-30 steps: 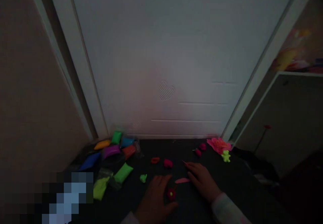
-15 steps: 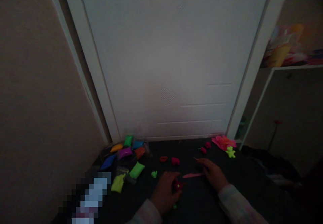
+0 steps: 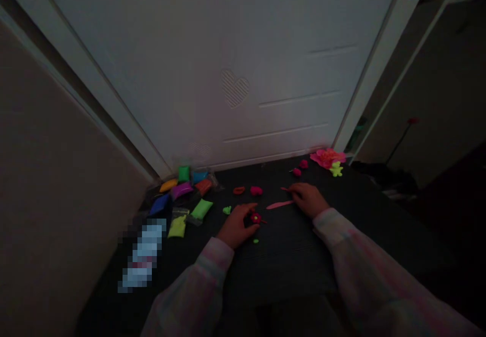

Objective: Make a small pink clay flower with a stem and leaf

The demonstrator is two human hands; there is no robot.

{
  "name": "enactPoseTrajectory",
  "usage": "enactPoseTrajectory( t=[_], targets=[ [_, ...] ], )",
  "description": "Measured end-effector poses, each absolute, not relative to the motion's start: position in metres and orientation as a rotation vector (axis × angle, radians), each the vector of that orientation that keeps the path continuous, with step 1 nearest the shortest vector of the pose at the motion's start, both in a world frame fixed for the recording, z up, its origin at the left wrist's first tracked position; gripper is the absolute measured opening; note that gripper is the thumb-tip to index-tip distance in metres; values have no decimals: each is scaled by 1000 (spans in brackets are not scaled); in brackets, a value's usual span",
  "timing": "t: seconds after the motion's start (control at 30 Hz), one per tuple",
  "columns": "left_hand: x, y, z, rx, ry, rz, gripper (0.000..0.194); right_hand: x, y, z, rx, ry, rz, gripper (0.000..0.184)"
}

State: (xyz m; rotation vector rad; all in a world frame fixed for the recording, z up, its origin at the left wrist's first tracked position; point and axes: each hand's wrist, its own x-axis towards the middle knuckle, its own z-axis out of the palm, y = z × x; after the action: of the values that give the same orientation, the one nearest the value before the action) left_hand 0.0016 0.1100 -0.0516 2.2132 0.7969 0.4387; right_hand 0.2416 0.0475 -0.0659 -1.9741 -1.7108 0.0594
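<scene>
My left hand (image 3: 237, 225) curls its thumb and forefinger around a small red clay flower (image 3: 255, 218) with a yellow-green centre, on the dark table. A thin reddish stick juts out from the flower's right side. Just below it lies a small green bit of clay (image 3: 255, 241). My right hand (image 3: 309, 199) rests on the table with its fingers closed on a thin pink modelling tool (image 3: 284, 189); only the tool's tip shows. A pink modelling knife (image 3: 279, 205) lies beside that hand, its right end close to or under the fingers.
Bagged clay packs (image 3: 182, 190) in several colours crowd the table's left. Behind my hands lie an orange ring-shaped piece (image 3: 239, 190), a pink-red lump (image 3: 256, 191) and a green piece (image 3: 227, 210). Red pieces (image 3: 297, 172), a yellow bear (image 3: 336, 169) and a pink flower (image 3: 327, 158) sit at back right.
The view has tipped downward, so more of the table and both sleeves show. My left fingers look slightly more spread around the red flower. The right hand stays by the pink tools.
</scene>
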Motion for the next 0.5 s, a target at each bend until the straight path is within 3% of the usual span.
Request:
enactPoseTrajectory(
  t=[0.5],
  targets=[
    [5, 113, -52, 2200, 778, 457, 52, 199, 46, -53, -1810, -1744, -103, 18]
  ],
)
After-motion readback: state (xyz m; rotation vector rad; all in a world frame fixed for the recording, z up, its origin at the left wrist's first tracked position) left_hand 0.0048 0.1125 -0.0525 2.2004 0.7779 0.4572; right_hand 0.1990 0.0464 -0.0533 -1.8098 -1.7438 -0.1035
